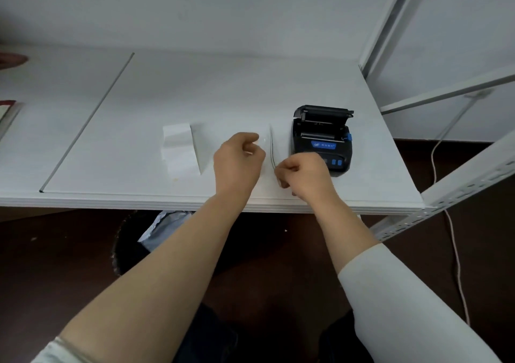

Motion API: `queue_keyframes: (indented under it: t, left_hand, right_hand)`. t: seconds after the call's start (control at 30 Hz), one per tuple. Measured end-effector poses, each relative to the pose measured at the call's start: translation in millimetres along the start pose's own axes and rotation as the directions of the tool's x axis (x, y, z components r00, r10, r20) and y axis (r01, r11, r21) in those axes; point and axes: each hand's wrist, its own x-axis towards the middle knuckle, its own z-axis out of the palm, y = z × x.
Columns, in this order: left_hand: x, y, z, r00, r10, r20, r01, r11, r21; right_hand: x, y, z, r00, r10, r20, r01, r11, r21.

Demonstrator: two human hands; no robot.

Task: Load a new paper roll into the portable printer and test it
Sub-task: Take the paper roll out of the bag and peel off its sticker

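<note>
Black printer (322, 139), lid open, beside right hand (303, 170) | it and left hand (239, 159) pinch clear film (271, 151) between them

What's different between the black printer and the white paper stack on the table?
The portable printer is black with blue buttons; the paper stack is plain white. The printer's lid stands open, while the paper stack lies flat. The printer sits right of the hands, its front partly hidden behind the right hand; the paper stack lies apart, left of the left hand. Both rest on the white table.
</note>
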Motion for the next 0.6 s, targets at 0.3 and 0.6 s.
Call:
queue_keyframes:
  t: [0.3, 0.6]
  left_hand:
    - [-18, -8, 13, 0.987, -0.114, 0.113, 0.116, 0.993, -0.015]
    - [-19, -11, 12, 0.986, -0.086, 0.145, 0.087, 0.996, -0.002]
  right_hand:
    - [-11, 8, -11, 0.970, 0.155, 0.186, -0.225, 0.861, 0.455]
    - [-11, 5, -8, 0.981, 0.089, 0.173, -0.149, 0.914, 0.378]
